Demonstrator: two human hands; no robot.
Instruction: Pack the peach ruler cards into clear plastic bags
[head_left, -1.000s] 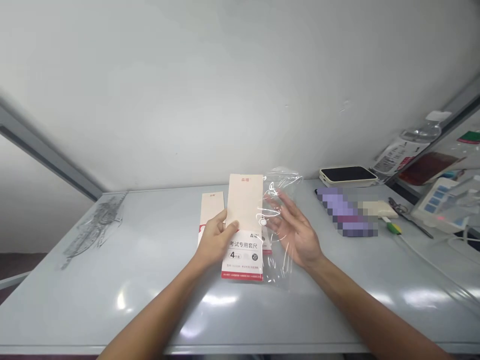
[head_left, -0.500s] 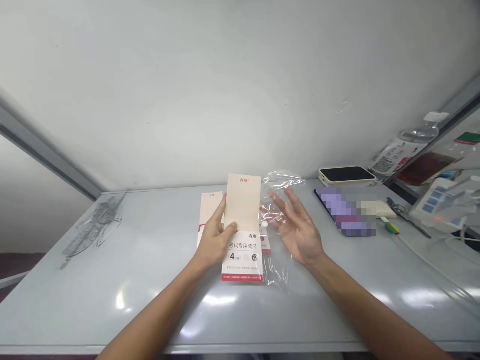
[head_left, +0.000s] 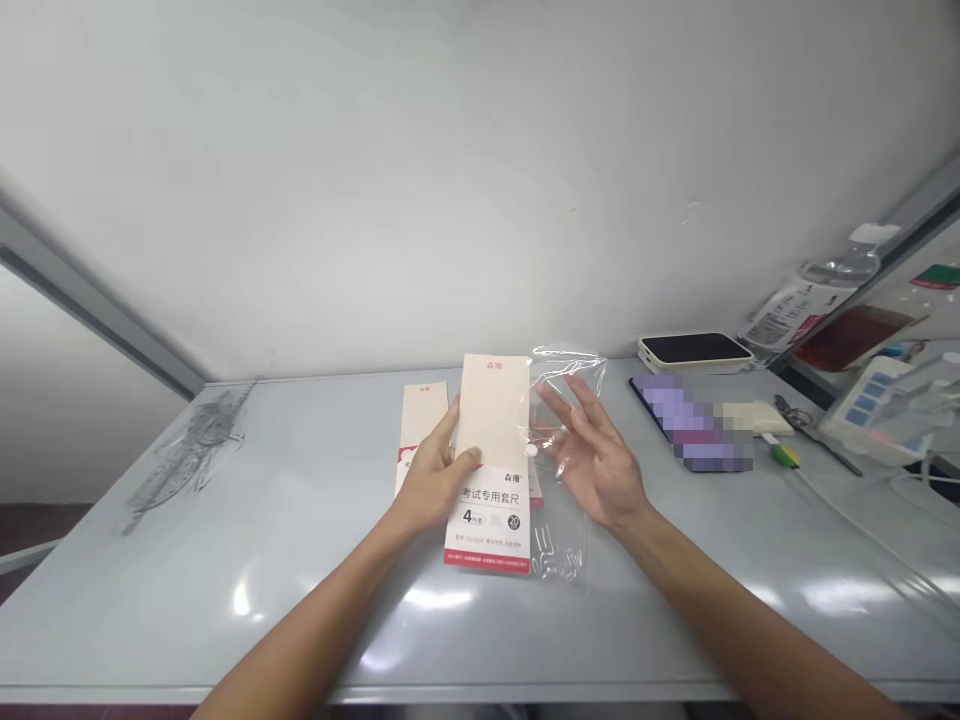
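Observation:
A cream and white printed card point(head_left: 493, 420) with a red bottom strip stands tilted up above the desk. My left hand point(head_left: 435, 480) is closed on its left side, thumb across the front and fingers behind. Beside its right edge is a clear plastic pouch point(head_left: 559, 555) with a white snap button point(head_left: 531, 451). My right hand point(head_left: 600, 465) is at the pouch, fingers spread and seen partly through the film; whether they are inside or behind it I cannot tell. A second similar card point(head_left: 422, 410) lies behind, partly covered.
Clear rulers point(head_left: 191, 450) lie at the desk's left. On the right are a white-edged phone point(head_left: 696, 352), a blurred purple phone-like item point(head_left: 682, 425), a cable point(head_left: 847, 515), a metal tool point(head_left: 825, 442), a leaning bottle point(head_left: 814, 290) and a power strip point(head_left: 870, 400). A wall point(head_left: 450, 200) rises behind.
The card in my left hand has shifted slightly to the right and down, closer to the pouch. My right hand has barely moved, its fingers still spread.

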